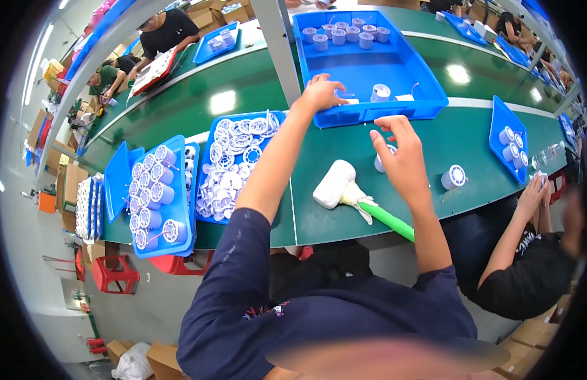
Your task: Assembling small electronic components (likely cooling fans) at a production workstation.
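Left hand (320, 94) rests on near rim of big blue bin (395, 66), grip loose, holding nothing. Right hand (401, 155) pinches small white spool (382, 159) on green tabletop (458, 136). White mallet (344, 188) at 8 o'clock of spool.

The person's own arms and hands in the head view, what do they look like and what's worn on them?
Both arms come up from the lower edge in short dark navy sleeves that end near the elbow; the forearms are bare. The left hand and right hand wear no gloves, and no watch, ring or wristband shows. The navy shirt has a small coloured print on its front.
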Demonstrator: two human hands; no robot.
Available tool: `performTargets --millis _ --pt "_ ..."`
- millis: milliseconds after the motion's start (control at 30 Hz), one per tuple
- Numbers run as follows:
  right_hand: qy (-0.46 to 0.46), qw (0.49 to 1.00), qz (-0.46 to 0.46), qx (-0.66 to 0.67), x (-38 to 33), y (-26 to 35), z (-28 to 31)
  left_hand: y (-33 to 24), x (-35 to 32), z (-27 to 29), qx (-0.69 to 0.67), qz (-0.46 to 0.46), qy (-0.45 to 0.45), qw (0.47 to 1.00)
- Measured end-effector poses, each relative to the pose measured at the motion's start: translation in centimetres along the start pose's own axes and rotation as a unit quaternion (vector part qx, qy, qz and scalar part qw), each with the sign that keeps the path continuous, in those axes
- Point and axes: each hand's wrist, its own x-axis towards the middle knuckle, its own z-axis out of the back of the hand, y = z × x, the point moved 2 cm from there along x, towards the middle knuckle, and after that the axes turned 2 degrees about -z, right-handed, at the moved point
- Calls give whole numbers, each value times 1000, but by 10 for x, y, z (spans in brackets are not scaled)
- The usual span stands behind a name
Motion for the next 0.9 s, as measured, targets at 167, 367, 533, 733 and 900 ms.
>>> performTargets --millis 167,367,533,733,900 --pt "39 998 -31 -25 2 -25 6 -9 23 -5 54 47 123 990" --pt "5 996 -31 -80 45 -85 17 -19 7 -2 -1 16 -92 996" --pt "13 977 -24 -213 106 -165 -3 -13 -2 8 -74 52 -82 993" --pt "244 864 -184 -399 171 -239 -16 -21 -1 9 -102 39 -163 981" --pt "280 856 -211 -380 174 -246 -32 -9 -7 5 -170 45 -217 960"
